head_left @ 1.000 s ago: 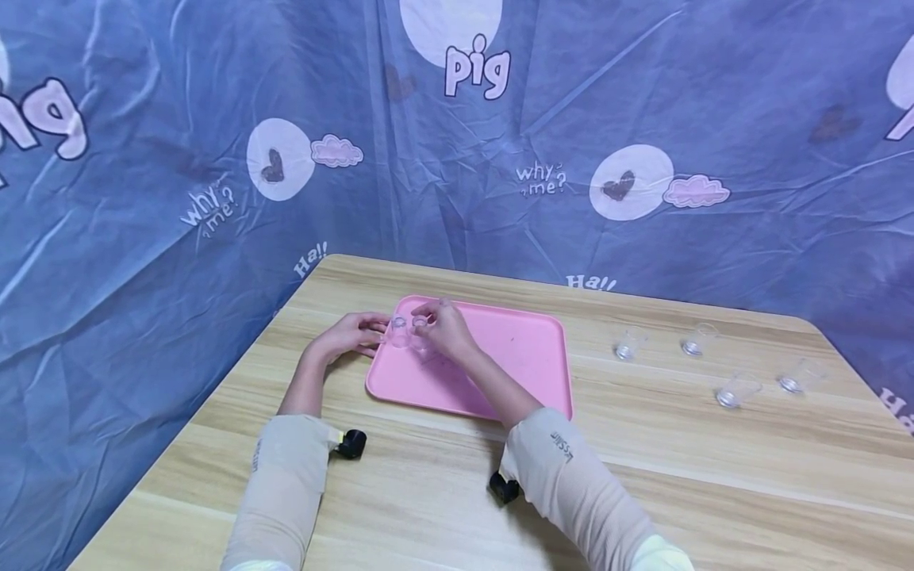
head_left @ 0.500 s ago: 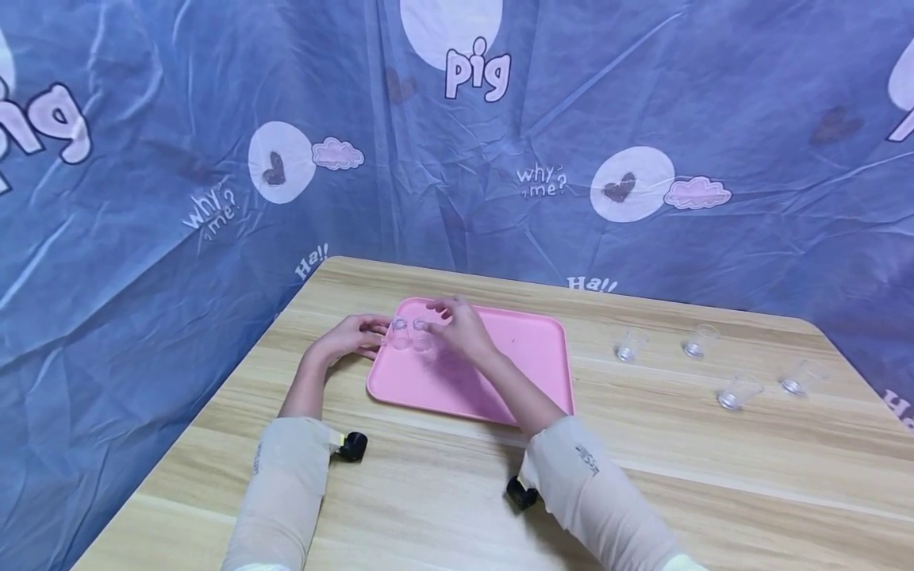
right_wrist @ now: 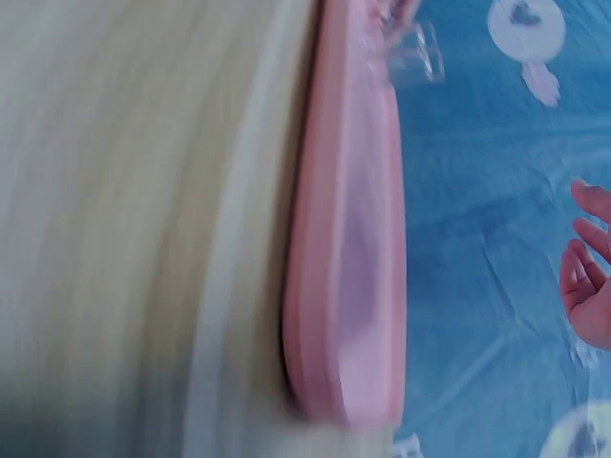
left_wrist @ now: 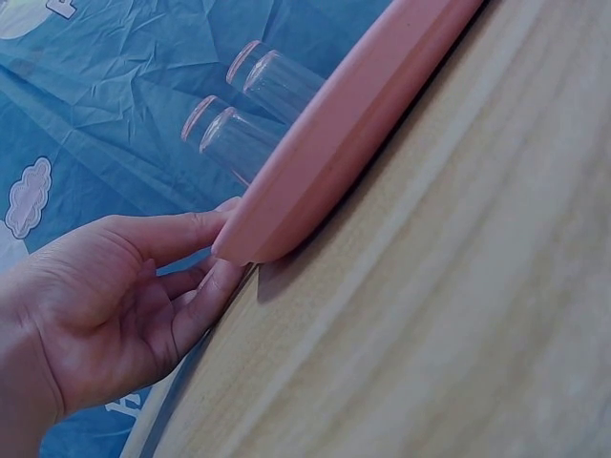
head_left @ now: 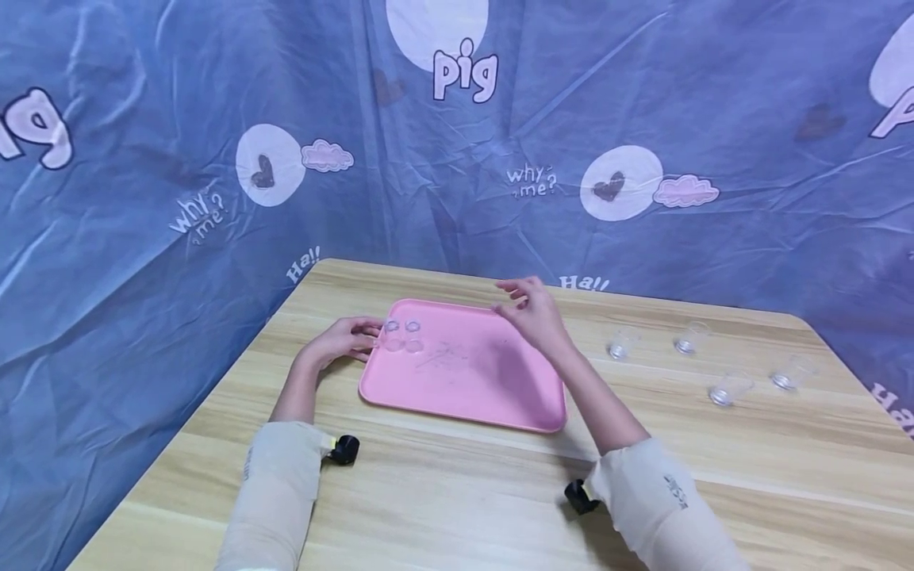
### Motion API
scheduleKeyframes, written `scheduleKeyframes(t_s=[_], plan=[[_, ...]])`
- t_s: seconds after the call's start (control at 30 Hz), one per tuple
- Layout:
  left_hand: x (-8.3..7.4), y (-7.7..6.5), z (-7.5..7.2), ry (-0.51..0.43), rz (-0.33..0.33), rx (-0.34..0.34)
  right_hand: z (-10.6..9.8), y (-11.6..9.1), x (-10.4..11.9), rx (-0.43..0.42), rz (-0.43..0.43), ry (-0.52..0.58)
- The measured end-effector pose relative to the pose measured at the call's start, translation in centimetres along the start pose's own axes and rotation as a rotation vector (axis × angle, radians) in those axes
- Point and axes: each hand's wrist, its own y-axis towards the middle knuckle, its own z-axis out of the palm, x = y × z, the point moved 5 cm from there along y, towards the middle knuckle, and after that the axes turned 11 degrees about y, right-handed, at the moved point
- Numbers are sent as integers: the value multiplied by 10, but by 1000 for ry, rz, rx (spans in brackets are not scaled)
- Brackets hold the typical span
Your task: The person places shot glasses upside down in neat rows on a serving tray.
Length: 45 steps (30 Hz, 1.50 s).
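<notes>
Two clear small glasses (head_left: pixel 413 336) stand side by side at the left end of a pink tray (head_left: pixel 464 396), their thick bases up. My left hand (head_left: pixel 344 339) grips the tray's left edge; in the left wrist view its thumb lies on the rim with the other fingers below, close by the glasses (left_wrist: pixel 239 143). Raised over the tray's back right part, my right hand (head_left: pixel 534 317) holds nothing, its fingers loosely bent. In the right wrist view that hand (right_wrist: pixel 594 277) shows only partly, at the right edge, away from the tray (right_wrist: pixel 358 286).
Several more clear glasses (head_left: pixel 728 388) stand upright and spread out on the wooden table (head_left: pixel 443 492), right of the tray. A blue printed cloth (head_left: pixel 457 190) hangs behind the table and along its left side.
My right hand has let go of the second glass on the tray and moved right, rising over the tray's right side. The left hand keeps its place at the tray's edge.
</notes>
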Motion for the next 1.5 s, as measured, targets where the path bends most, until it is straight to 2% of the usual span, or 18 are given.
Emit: scheduleKeyframes(t_s=[0.1, 0.33, 0.43, 0.77, 1.03, 1.3, 1.5], plan=[[0, -3, -1, -5, 23, 11, -23, -3, -4, -45, 0, -13], [6, 0, -3, 23, -56, -34, -73, -14, -20, -163, 13, -29], [5, -1, -3, 20, -71, -39, -91, -20, -28, -200, 26, -40], [3, -1, 0, 11, -70, -39, -140, -48, -61, -267, 171, -129], [6, 1, 1, -18, -59, -35, -153, -63, -83, -255, 236, -158], [5, 2, 0, -11, -65, -36, -151, -74, -113, -127, 368, 1], [3, 1, 0, 3, -68, -32, -148, -80, -130, -107, 401, 59]])
